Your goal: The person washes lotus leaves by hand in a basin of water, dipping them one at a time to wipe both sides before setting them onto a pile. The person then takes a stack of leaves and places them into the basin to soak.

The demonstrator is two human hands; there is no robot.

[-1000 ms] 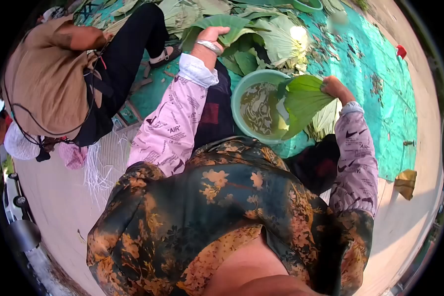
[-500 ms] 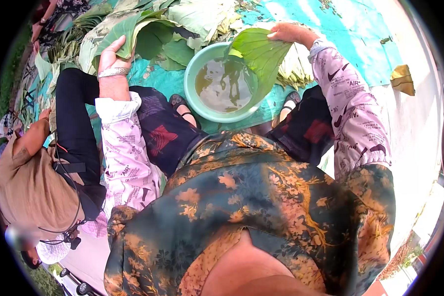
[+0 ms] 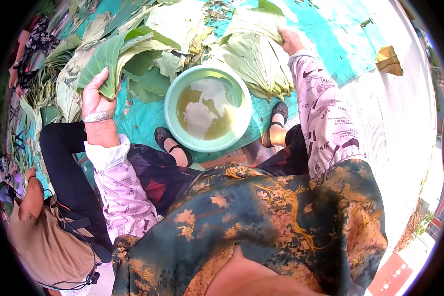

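Observation:
My left hand [image 3: 97, 96] is closed around a folded bunch of large green lotus leaves [image 3: 114, 54], raised left of the basin. My right hand [image 3: 292, 40] pinches the edge of a pale green lotus leaf [image 3: 255, 23], which lies over a fanned stack of leaves [image 3: 261, 66] beyond the basin. Between my feet and the leaves stands a light green plastic basin [image 3: 171, 118] holding murky, brownish water [image 3: 207, 111]. The fingertips of my right hand are partly hidden by the leaf.
Turquoise sheeting [image 3: 330, 44] covers the ground, with more leaves [image 3: 175, 22] spread at the far side. A person in a brown top [image 3: 54, 246] sits close on my left. A brown dry piece [image 3: 388, 60] lies at the right, near the sheet's edge.
My right hand has moved its leaf from above the basin's right side to farther away, onto the stack. My left hand still holds its bunch. The view has shifted.

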